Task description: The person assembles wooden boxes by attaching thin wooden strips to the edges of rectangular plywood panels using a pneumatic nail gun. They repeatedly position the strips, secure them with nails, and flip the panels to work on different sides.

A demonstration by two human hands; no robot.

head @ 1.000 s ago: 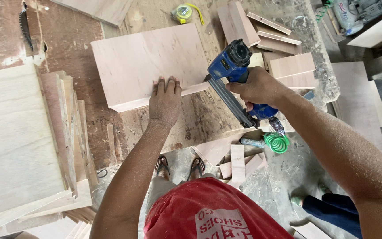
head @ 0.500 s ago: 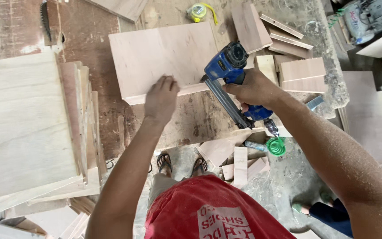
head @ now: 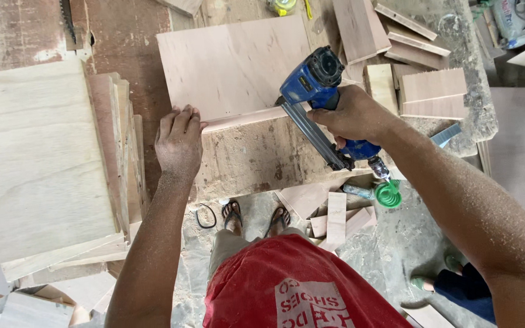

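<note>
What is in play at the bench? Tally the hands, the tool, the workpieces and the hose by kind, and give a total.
Hands: 2, left hand and right hand
Tools: 1, blue nail gun
Panels: 1, plywood panel
Strips: 1, wood strip along the panel's near edge
Hoses: 1, green coiled hose
Total: 6

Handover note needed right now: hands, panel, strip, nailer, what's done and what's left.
Left hand: flat on the left end of the wooden strip, pressing it against the plywood panel.
Right hand: grip closed on the blue nail gun, nose at the strip's right end.
Panel lies on the workbench; offcuts to the right.
Done: strip aligned along the panel's near edge.
Left: nails aren't visible, so check the fastening.
</note>
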